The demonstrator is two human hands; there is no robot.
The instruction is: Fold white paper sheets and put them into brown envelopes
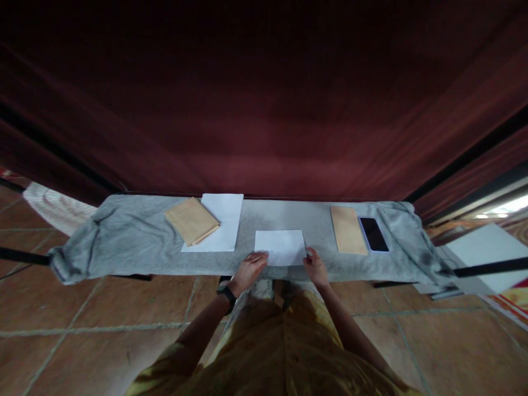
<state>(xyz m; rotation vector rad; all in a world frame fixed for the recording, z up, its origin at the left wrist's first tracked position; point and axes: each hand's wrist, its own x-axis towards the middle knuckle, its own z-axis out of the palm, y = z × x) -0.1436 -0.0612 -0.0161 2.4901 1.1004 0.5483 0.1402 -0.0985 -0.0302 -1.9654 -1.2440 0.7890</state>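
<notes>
A white sheet of paper (280, 246) lies flat on the grey cloth at the middle, smaller than the white sheets at the left; I cannot tell whether it is folded. My left hand (250, 270) rests on its near left corner, fingers stretched out and laid flat. At the near right edge, my right hand (315, 268) has its fingers curled and pinches the paper's side. Brown envelopes (191, 220) lie stacked askew on the white paper (226, 225) to the left. Another brown envelope (348, 231) is to the right of my right hand.
A smartphone (374, 235) with a dark screen lies beside the right envelope. Grey cloth (136, 236) covers the narrow table and bunches at both ends. A dark red curtain (264, 126) rises behind it. Black bars (490, 268) cross both sides. Tiled floor (136, 313) shows below.
</notes>
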